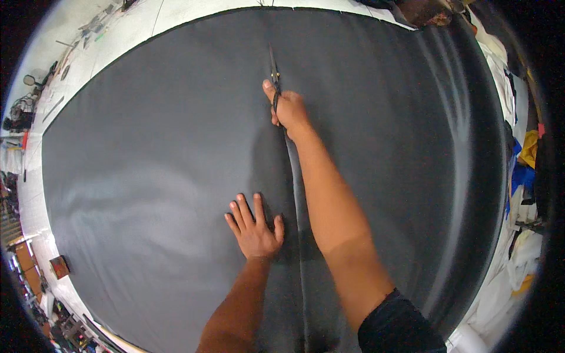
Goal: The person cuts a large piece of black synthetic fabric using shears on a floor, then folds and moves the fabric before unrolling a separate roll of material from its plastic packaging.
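A large dark grey sheet of smooth material point(147, 129) is spread before me, with a long cut running up its middle from the lower edge. At the top of that cut, my right hand point(289, 112) is closed round the handles of a pair of scissors point(275, 76), whose blades point away from me. Below and to the left, my left hand point(256, 232) lies flat on the sheet with its fingers spread, just left of the cut. Nothing is in it.
White tabletop point(118, 56) shows past the sheet's far and left edges. A small brown block point(59, 267) sits at the left edge. On the right the sheet curves over in a shiny fold; blue cloth point(521, 176) and yellow cloth point(529, 148) lie beyond it.
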Available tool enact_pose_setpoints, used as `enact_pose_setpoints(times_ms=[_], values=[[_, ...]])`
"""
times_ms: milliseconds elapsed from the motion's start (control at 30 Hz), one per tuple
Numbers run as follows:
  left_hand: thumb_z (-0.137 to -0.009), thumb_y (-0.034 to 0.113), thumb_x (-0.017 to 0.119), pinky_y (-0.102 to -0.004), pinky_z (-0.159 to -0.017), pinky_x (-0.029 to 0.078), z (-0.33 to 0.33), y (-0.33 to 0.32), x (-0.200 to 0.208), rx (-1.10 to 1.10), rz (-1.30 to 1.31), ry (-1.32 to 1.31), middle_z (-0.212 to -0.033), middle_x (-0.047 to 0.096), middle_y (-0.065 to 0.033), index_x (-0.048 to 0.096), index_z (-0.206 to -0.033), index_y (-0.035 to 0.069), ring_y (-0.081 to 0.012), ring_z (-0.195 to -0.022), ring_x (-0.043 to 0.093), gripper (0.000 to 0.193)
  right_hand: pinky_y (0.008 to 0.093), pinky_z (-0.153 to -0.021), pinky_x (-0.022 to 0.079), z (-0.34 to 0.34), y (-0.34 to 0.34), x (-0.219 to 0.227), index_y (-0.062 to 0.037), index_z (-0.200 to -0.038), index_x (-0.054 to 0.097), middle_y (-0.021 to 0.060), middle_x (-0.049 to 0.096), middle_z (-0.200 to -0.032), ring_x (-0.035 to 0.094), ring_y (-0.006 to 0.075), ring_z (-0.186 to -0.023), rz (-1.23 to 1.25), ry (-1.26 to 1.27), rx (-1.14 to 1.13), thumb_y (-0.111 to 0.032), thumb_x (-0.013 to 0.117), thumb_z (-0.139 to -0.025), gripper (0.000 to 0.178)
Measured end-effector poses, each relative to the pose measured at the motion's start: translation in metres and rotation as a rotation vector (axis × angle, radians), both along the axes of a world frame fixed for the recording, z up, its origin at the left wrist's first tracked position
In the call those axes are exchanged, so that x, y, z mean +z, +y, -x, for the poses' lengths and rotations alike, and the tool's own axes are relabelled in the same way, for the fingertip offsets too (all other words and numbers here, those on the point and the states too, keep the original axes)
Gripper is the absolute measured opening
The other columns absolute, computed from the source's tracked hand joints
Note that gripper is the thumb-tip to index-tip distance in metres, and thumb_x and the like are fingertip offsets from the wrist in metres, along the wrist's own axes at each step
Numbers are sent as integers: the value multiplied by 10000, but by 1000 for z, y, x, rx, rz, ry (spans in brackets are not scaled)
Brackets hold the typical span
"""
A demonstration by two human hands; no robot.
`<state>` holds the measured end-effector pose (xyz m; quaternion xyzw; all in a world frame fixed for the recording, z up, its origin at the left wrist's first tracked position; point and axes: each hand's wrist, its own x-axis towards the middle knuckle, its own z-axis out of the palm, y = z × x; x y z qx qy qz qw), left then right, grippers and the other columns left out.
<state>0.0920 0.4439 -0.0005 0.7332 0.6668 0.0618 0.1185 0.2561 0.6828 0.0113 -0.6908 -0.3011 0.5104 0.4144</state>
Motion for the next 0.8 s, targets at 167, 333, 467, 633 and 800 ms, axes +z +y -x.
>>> enact_pose_setpoints(times_ms=[167, 333, 467, 633, 800], values=[[-853, 427, 567, -630, -1132, 93, 0, -2, -1, -11, 50, -18, -1526, 239, -275, 379, -1457, 91, -481, -1418, 178, 716, 292, -431, 385, -13, 72, -11, -95, -636, 515, 20, 503, -549, 485, 136, -441, -35, -9, 7, -596, 661, -831, 557], [-872, 480, 535, -628, -1133, 106, 2, -7, 1, 0, 119, 6, -1536, 232, -251, 404, -1449, 124, -452, -1426, 183, 690, 330, -462, 418, -29, 141, -12, -43, -672, 559, 60, 550, -578, 534, 174, -465, -24, -83, 74, -592, 654, -835, 581], [-873, 482, 531, -627, -1135, 98, -2, -4, 1, 7, 115, 2, -1530, 244, -249, 406, -1447, 125, -453, -1420, 196, 687, 295, -467, 404, -36, 166, -8, -63, -683, 548, 30, 518, -571, 508, 132, -487, -35, -32, 54, -589, 651, -846, 560], [-863, 460, 547, -623, -1138, 99, -6, -4, 1, 5, 97, 2, -1531, 247, -249, 408, -1443, 116, -456, -1421, 192, 689, 302, -518, 386, -30, 123, -3, -67, -741, 530, 41, 535, -603, 486, 141, -510, -202, -46, 5, -603, 608, -869, 557], [-854, 437, 555, -618, -1140, 96, 11, -6, 1, 25, 79, 2, -1530, 239, -266, 399, -1445, 89, -470, -1422, 178, 703, 256, -532, 351, 18, -107, -6, -74, -911, 527, -22, 484, -670, 432, 91, -581, -248, 71, -197, -366, 600, -949, 304]])
